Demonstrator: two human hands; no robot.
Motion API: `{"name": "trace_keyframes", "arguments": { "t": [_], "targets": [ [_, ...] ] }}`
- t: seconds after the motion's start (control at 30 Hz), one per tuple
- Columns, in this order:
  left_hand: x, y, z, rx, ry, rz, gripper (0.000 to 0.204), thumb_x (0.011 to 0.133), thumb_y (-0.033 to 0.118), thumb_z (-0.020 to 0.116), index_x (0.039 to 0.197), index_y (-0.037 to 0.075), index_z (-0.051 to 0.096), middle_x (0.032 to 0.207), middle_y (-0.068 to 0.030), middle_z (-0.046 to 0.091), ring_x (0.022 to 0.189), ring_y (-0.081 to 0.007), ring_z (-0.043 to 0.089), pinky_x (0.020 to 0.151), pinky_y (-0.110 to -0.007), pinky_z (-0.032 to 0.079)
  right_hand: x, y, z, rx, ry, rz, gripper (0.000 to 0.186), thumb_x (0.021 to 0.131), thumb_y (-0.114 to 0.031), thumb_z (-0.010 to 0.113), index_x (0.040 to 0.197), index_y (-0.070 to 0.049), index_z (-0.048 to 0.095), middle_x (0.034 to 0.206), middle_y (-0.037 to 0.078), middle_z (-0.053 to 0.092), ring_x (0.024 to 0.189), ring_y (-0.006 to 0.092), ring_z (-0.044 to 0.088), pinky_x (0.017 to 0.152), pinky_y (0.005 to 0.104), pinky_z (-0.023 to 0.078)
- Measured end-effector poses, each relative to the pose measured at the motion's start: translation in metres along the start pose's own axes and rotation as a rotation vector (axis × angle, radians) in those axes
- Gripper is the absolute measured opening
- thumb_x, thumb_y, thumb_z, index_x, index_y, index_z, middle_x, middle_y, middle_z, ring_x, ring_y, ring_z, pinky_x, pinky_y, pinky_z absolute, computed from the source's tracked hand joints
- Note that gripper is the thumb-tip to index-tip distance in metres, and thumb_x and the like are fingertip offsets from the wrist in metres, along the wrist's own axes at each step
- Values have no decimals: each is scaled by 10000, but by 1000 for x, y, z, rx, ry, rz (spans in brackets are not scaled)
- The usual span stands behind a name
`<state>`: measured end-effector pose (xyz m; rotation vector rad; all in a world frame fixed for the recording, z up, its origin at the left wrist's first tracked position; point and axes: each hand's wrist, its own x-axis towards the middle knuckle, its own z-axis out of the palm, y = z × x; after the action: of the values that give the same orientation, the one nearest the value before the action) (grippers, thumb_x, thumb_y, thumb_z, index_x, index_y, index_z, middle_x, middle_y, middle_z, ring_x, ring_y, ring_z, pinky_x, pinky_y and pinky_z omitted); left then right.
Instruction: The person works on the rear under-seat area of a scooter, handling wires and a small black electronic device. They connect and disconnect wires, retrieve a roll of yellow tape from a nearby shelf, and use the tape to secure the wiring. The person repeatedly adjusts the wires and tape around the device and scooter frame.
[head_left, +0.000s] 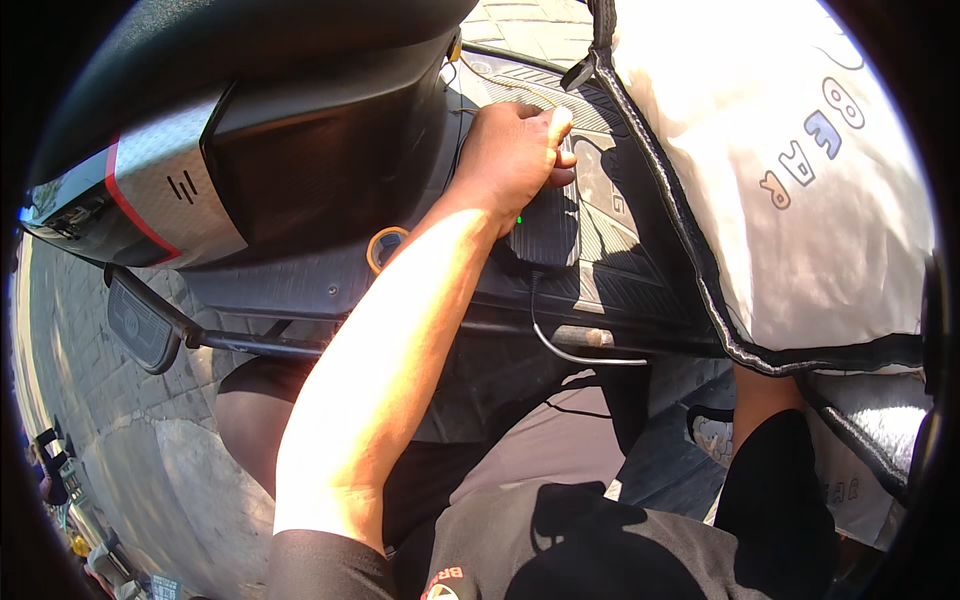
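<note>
A left hand (510,155) closes its grip on a black charger brick (545,235) lying on the scooter footboard (620,250) (cable (570,350) trailing); the right hand is hidden behind a white quilted cover (790,170).

Upper left of the frame, the scooter body (170,185) is silver with a red stripe; at right, the cover (800,180) is white, black-edged.

Left hand (512,150) rests closed on a black charger brick (545,235) lying on the ribbed scooter footboard (610,250). A black cable (560,345) trails from the brick. A white quilted cover (790,170) hangs just right of it. Right hand not visible.
</note>
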<state>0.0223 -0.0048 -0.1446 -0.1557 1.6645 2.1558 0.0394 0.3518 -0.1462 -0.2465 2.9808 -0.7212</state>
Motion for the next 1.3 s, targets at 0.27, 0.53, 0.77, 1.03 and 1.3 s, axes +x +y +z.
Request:
{"name": "trace_keyframes", "arguments": {
  "t": [0.27, 0.53, 0.77, 1.03, 1.3],
  "targets": [
    [7, -22, 33, -851, -84, 138, 517, 940, 236, 647, 1296, -63, 420, 1405, -274, 400, 1253, -394, 492, 1090, -518, 415, -76, -76, -20, 95, -280, -103, 273, 947, -276, 673, 1043, -22, 650, 911, 71, 662, 831, 119, 662, 645, 236, 539],
    [-13, -18, 11, -758, 284, 99, 213, 933, 154, 628, 1078, 17, 556, 1013, -122, 603, 958, -267, 601, 890, -439, 506, -59, -130, 5, 158, -566, -298, 258, 944, -256, 675, 1037, -17, 650, 907, 65, 661, 828, 112, 653, 648, 239, 535],
    [-65, -33, -3, -566, 571, 108, 322, 928, 161, 659, 1186, 3, 549, 1138, -140, 577, 1063, -283, 570, 923, -427, 459, -38, -158, 21, 155, -729, -428, 245, 941, -238, 677, 1032, -13, 649, 903, 60, 661, 826, 107, 645, 651, 242, 532],
    [-52, -36, -25, -842, 504, 123, 96, 935, 67, 628, 997, 9, 584, 923, -113, 625, 907, -272, 618, 860, -394, 526, -9, -185, 41, 141, -793, -558, 229, 938, -218, 680, 1026, -9, 649, 900, 53, 660, 823, 101, 637, 654, 246, 527],
    [-35, -33, -3, -643, 642, 315, 490, 823, -63, 675, 1296, -63, 549, 1188, -159, 652, 1008, -244, 642, 887, -327, 517, 48, -197, 64, 146, -746, -555, 214, 935, -198, 682, 1020, -4, 648, 896, 47, 659, 820, 95, 628, 657, 249, 523]
  ]
}}
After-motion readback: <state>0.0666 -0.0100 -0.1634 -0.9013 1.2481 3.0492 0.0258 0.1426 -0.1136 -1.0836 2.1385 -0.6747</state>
